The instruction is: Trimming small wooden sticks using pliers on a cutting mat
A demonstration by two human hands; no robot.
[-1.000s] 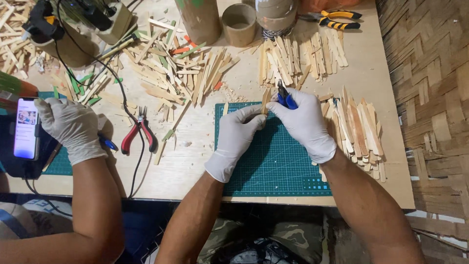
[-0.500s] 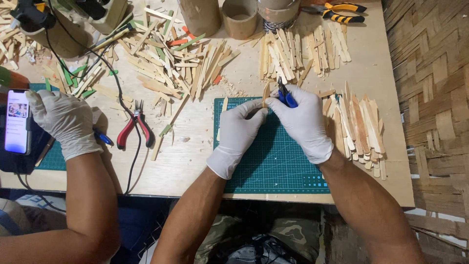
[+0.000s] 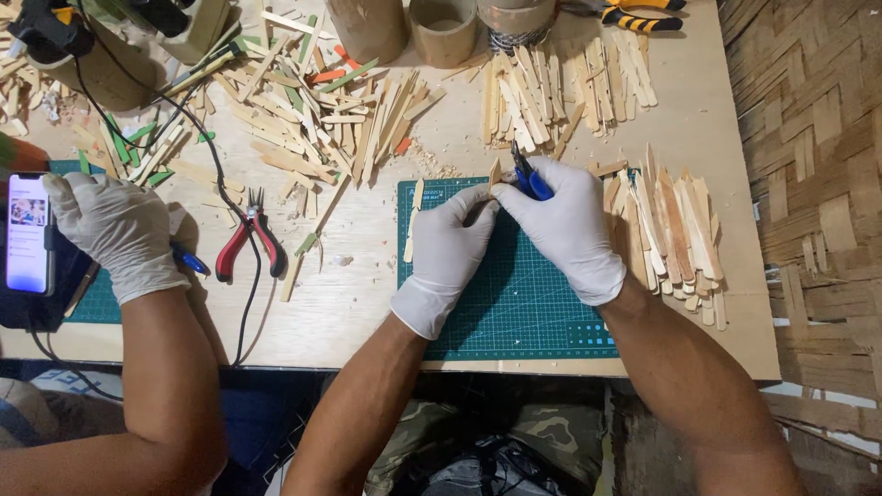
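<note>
Wooden stick (image 3: 494, 174): over the far edge of the green mat (image 3: 542, 303), pinched by our left hand (image 3: 450, 243); our right hand (image 3: 565, 230) grips blue-handled pliers (image 3: 526, 176) at it. We judge it light, stiff, snappable; hold mid-length.

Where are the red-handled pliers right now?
The red-handled pliers lie on the wooden tabletop, left of the green cutting mat, beside a black cable.

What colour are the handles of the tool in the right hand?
Blue, on the cutters gripped by the right hand; head view.
</note>
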